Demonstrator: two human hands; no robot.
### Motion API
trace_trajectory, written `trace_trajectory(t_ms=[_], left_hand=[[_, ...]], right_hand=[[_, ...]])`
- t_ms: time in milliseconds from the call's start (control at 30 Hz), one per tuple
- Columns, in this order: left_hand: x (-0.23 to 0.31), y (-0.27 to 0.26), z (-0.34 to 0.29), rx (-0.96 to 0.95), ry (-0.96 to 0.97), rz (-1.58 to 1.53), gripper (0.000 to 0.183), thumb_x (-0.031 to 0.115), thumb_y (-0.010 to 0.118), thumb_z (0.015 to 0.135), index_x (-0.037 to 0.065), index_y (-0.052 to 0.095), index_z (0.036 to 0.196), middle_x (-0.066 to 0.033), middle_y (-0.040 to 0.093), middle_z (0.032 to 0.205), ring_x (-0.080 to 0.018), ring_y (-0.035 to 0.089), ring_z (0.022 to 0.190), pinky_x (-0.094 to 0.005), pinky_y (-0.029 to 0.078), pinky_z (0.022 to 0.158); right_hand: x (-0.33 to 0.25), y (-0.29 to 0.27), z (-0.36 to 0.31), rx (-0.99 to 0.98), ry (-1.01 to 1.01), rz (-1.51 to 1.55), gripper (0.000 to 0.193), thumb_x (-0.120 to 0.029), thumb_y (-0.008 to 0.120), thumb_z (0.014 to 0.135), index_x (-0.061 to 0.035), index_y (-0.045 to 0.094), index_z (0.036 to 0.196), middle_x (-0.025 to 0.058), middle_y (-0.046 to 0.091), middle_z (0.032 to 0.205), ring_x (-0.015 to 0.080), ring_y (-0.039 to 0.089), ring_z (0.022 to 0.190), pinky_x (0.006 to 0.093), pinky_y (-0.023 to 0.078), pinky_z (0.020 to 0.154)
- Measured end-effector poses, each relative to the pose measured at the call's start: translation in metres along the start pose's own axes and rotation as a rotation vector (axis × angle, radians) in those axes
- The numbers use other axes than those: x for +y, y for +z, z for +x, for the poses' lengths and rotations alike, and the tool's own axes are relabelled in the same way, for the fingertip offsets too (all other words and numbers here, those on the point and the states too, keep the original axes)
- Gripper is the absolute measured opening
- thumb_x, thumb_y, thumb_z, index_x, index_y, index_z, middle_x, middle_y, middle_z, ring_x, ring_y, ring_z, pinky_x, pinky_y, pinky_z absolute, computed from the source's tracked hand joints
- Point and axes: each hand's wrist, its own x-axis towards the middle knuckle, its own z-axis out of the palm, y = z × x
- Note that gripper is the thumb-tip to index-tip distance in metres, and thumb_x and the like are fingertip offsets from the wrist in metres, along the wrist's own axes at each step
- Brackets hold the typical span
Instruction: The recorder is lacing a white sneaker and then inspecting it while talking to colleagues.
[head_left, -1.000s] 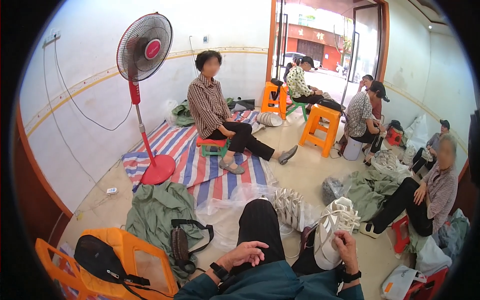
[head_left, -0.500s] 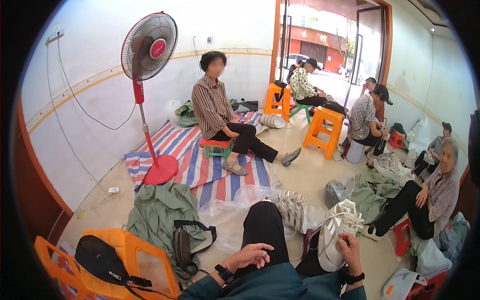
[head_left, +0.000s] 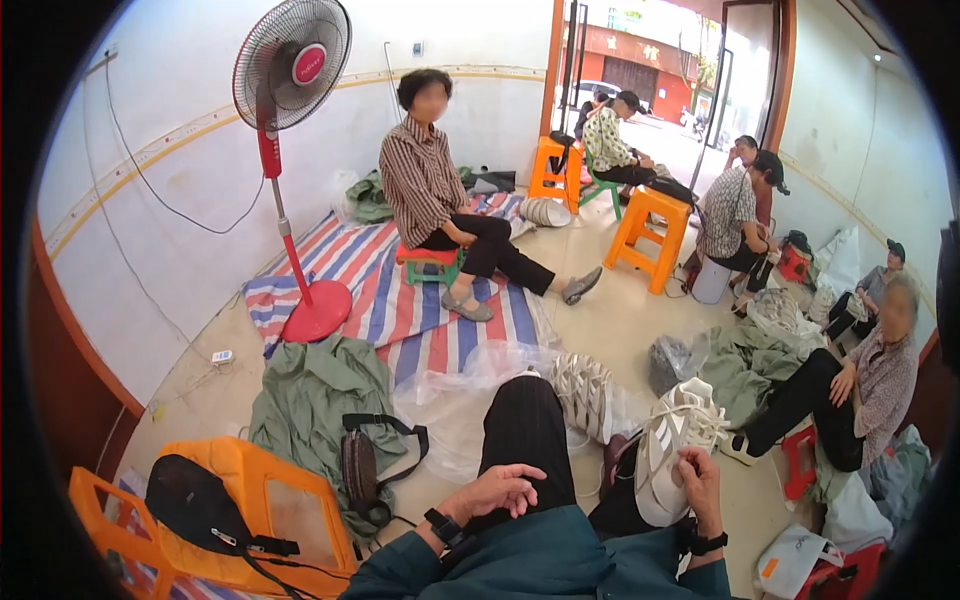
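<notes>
Clear crinkled plastic (head_left: 440, 410), stacked pale shoes (head_left: 583, 395) and rumpled green cloth (head_left: 325, 395) lie nearby. A white lace-up shoe (head_left: 662, 468) leans on the right leg; the right hand (head_left: 700, 483) bends its fingers at the edge, grip unclear. The left hand (head_left: 503, 490) uncurls loosely over the left thigh. The fan (head_left: 292, 64), whole earlier, is cropped on top.

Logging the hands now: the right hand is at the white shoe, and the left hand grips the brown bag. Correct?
Not quite: the head view shows the left hand gripping nothing, over the black trouser leg and apart from the brown bag. The right hand is at the white shoe, as you said.
</notes>
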Motion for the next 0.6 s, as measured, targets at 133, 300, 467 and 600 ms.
trace_trajectory(t_ms=[133, 300, 467, 600], left_hand=[[0.0, 0.006, -0.006, 0.004, 0.009, 0.014, 0.036, 0.011, 0.052, 0.092, 0.0, 0.046, 0.126, -0.012, 0.065, 0.085, -0.0138, 0.063, 0.062, -0.0243, 0.054, 0.053], [0.011, 0.004, -0.002, 0.051, -0.041, 0.077, 0.035, 0.008, 0.052, 0.09, -0.002, 0.048, 0.124, -0.0122, 0.065, 0.083, -0.0149, 0.063, 0.06, -0.0244, 0.053, 0.052], [0.019, 0.005, -0.013, 0.162, -0.001, 0.094, 0.033, 0.009, 0.053, 0.089, -0.001, 0.05, 0.121, -0.0143, 0.064, 0.081, -0.0168, 0.062, 0.058, -0.0271, 0.053, 0.051], [0.023, 0.013, 0.0, 0.153, -0.02, 0.099, 0.031, 0.007, 0.053, 0.089, -0.001, 0.051, 0.119, -0.0157, 0.064, 0.08, -0.0186, 0.062, 0.057, -0.0271, 0.053, 0.05]], right_hand=[[-0.008, 0.0, -0.007, 0.006, 0.01, 0.012, 0.015, -0.004, 0.055, 0.087, -0.0012, 0.058, 0.101, -0.0006, 0.057, 0.078, 0.0061, 0.052, 0.07, 0.0207, 0.042, 0.062], [-0.016, 0.002, -0.011, 0.047, 0.027, -0.161, 0.016, -0.009, 0.058, 0.087, -0.0004, 0.061, 0.1, 0.0025, 0.06, 0.08, 0.0093, 0.056, 0.076, 0.0237, 0.045, 0.068], [-0.027, 0.009, 0.006, 0.009, -0.024, -0.084, 0.018, -0.012, 0.055, 0.089, -0.0018, 0.062, 0.103, 0.0032, 0.064, 0.085, 0.0099, 0.057, 0.079, 0.0255, 0.047, 0.073], [-0.028, -0.001, 0.005, 0.055, -0.001, 0.153, 0.016, -0.009, 0.054, 0.09, 0.0, 0.062, 0.1, 0.0023, 0.062, 0.08, 0.0078, 0.056, 0.075, 0.0235, 0.046, 0.069]])
